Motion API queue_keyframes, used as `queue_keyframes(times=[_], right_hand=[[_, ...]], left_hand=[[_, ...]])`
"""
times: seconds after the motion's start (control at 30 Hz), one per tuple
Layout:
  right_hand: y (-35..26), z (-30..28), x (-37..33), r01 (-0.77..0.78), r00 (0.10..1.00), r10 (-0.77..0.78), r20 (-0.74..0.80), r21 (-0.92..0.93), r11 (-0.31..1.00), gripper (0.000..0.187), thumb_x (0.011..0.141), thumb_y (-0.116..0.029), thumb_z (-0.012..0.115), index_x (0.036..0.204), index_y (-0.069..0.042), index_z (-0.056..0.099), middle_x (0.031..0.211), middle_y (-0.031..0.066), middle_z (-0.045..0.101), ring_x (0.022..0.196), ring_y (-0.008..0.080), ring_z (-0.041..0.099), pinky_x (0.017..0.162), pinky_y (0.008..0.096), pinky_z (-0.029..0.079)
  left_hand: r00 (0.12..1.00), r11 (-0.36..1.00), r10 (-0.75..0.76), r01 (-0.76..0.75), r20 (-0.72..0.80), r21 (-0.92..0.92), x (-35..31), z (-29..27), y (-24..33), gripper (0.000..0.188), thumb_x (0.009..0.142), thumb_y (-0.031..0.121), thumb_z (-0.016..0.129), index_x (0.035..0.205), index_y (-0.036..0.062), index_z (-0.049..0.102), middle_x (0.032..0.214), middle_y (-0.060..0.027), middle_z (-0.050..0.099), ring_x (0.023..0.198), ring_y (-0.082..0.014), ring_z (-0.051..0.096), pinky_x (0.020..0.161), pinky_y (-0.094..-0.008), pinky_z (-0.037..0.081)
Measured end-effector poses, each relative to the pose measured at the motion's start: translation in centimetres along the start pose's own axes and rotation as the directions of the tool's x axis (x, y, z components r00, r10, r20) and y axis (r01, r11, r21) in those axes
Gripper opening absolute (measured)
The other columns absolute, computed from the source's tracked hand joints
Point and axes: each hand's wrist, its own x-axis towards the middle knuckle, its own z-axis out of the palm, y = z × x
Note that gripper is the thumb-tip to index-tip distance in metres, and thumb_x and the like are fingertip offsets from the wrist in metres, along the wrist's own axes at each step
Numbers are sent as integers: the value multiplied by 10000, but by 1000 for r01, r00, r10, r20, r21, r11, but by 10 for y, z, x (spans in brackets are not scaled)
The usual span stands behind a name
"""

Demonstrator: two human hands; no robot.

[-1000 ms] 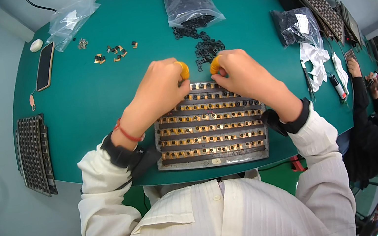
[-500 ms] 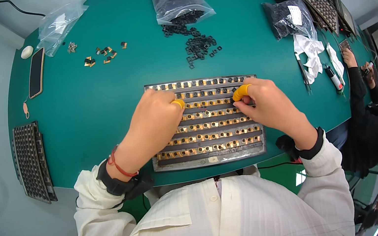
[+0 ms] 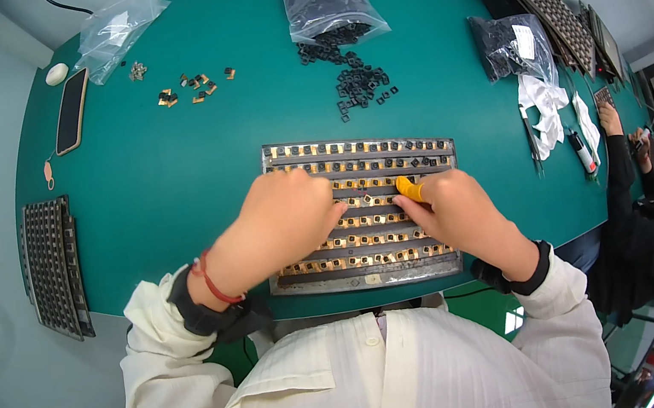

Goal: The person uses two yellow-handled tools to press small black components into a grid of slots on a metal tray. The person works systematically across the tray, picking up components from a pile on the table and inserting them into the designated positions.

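A flat metal tray point(image 3: 374, 279) lies near the table's front edge. Across it run rows of small gold-coloured pieces carrying black square parts point(image 3: 371, 260). Over its left half, my left hand point(image 3: 288, 217) is closed with curled fingers, its thumb tip at the middle rows. My right hand point(image 3: 455, 204) bends over the right half in a pinch, a yellow finger cot point(image 3: 409, 188) on its index finger. Both sets of fingertips touch or hover just over the middle rows; which, I cannot tell. Anything held in them is hidden or too small to name.
Beyond the tray is a pile of black square parts point(image 3: 359, 84) below an open plastic bag point(image 3: 328, 1). Loose gold-and-black pieces point(image 3: 199, 87) and a phone point(image 3: 72, 112) lie left. Stacked trays point(image 3: 53, 271) stand far left. At right, a co-worker point(image 3: 652, 236) sits near another bag point(image 3: 504, 49).
My right hand has moved left and nearer over the tray, and my left hand has come nearer too. The left hand's yellow finger cot is now out of sight. The whole view has shifted slightly.
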Motion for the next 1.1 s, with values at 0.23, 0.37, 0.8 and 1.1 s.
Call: queue_keyframes(times=[0.23,0.37,0.8,1.1], right_hand=[[-10,-17,10,-6,991,8,132,-16,1000,308,865,-214,682,704,48,688,636,215,624,583,389,621,585,454,517],[1,-34,29,18,989,-36,146,123,992,247,839,-171,701,789,70,713,679,233,645,647,379,659,635,435,537],[22,-18,115,62,987,-25,-160,232,971,147,794,-62,717,879,57,719,786,211,697,740,339,697,677,394,552],[24,-23,106,32,999,-24,-41,217,976,163,800,-56,727,894,76,713,758,206,698,676,288,697,640,352,546]], left_hand=[[958,915,-165,60,-235,-399,60,-1,-41,257,792,212,787,847,-33,729,708,-144,691,666,-299,678,611,-404,523],[937,947,-230,153,-264,-282,76,8,-30,272,784,213,798,913,-15,724,793,-108,692,818,-240,648,713,-368,523],[915,997,-48,68,-400,36,71,17,-37,189,847,193,718,868,6,741,812,-162,675,734,-341,662,668,-416,530],[909,975,-113,24,-400,-222,65,16,-45,209,814,135,753,931,-35,718,809,-166,695,749,-306,693,674,-385,545]])
